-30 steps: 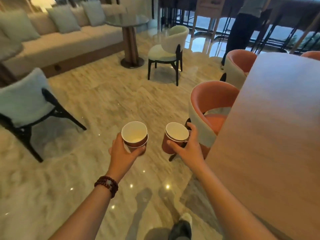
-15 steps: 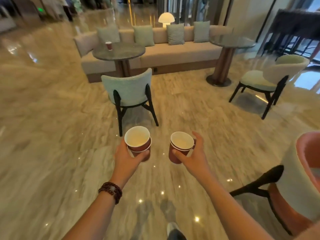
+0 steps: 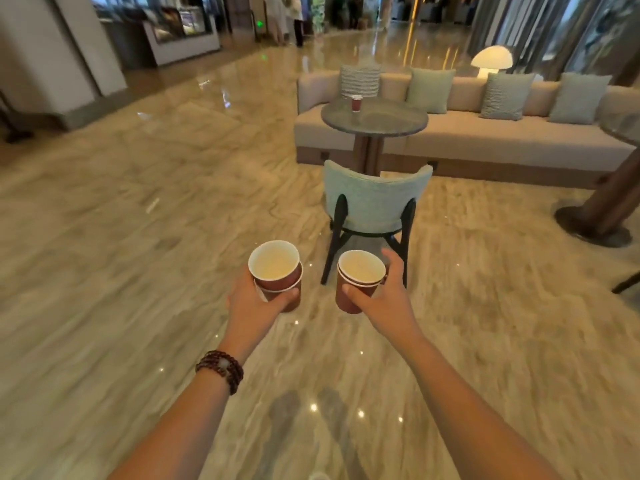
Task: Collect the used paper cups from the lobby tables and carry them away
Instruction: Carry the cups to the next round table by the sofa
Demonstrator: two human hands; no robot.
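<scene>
Marble floor (image 3: pixel 104 271): chair (image 3: pixel 375 202) between held cups (image 3: pixel 275 268) and cup (image 3: pixel 356 103) on table (image 3: pixel 391 121)

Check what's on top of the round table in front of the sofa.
One red paper cup stands upright on the round table, near its far left edge. Its inside is hidden from this angle, so whether it holds liquid cannot be seen.
</scene>
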